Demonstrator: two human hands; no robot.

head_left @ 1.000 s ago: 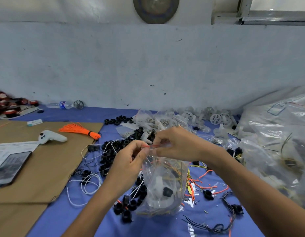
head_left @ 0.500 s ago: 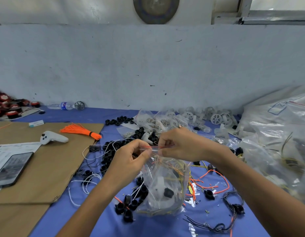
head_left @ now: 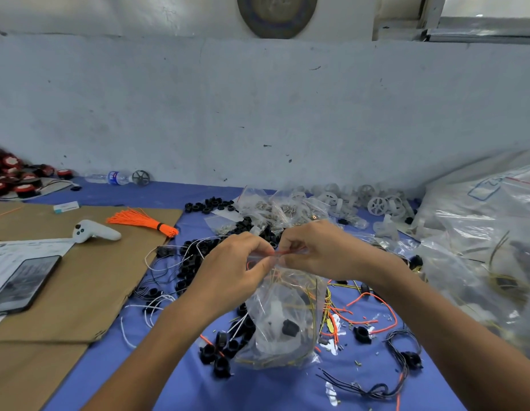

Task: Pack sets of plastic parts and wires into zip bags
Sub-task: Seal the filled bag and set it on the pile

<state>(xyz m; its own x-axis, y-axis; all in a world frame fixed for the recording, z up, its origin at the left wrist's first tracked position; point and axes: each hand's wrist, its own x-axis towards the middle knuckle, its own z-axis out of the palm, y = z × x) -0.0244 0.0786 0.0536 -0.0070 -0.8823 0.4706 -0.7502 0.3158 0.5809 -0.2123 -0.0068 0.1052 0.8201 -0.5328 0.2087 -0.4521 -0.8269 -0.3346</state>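
A clear zip bag [head_left: 283, 318] stands upright on the blue table, holding a white plastic part, a black plastic part and yellow wires. My left hand [head_left: 232, 268] and my right hand [head_left: 317, 250] both pinch its red zip strip at the top, thumbs and fingertips close together at the middle of the seal. Loose black plastic parts [head_left: 222, 350] lie beside the bag's left foot. Orange wires [head_left: 358, 312] and black wires [head_left: 385, 390] lie to its right.
Cardboard [head_left: 80, 280] at the left carries a phone [head_left: 20, 284], a white controller [head_left: 93, 231] and an orange wire bundle [head_left: 139, 221]. White wheels [head_left: 376, 204] and small filled bags [head_left: 266, 209] lie at the back. Large plastic bags [head_left: 483, 247] crowd the right. A bottle [head_left: 109, 177] lies by the wall.
Both hands have kept pinching the zip strip while their fingertips drew closer together along the seal. The bag stays upright in the same spot.
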